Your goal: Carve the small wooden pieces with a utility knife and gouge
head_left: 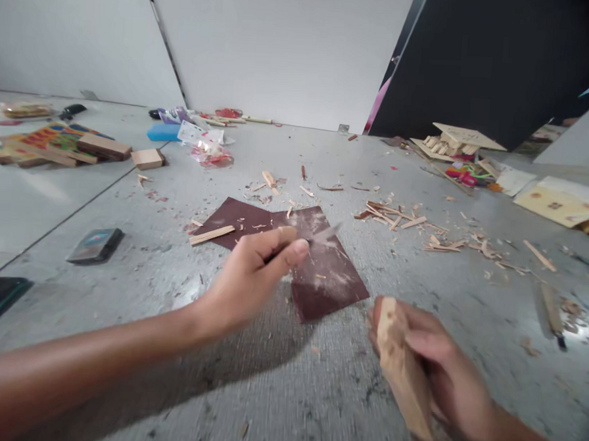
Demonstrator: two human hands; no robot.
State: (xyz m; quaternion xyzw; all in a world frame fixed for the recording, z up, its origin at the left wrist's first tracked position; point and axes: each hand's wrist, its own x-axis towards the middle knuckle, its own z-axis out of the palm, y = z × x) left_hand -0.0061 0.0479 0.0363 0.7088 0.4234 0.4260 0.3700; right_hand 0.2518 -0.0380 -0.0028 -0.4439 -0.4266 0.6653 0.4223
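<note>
left hand [257, 264]: reaching over brown sheet [338, 279], grip pinching blurred knife [326, 234] | right hand [448, 357]: lower, grip round wood block [399, 367] | block: pale, tilted, rough-cut

The person's bare left hand [245, 270] runs through a narrow, uncovered wrist [198, 319] into a long, smooth, bare left forearm [93, 374]. The bare right hand [452, 360] looks slightly blurred, and the short visible stretch of right forearm [525, 433] is likewise bare.

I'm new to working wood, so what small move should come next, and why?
Perhaps bring the blade to the wooden block: the blade juts from the left hand, the right hand holds the block, the two are apart, and wood slivers lie nearby.
</note>
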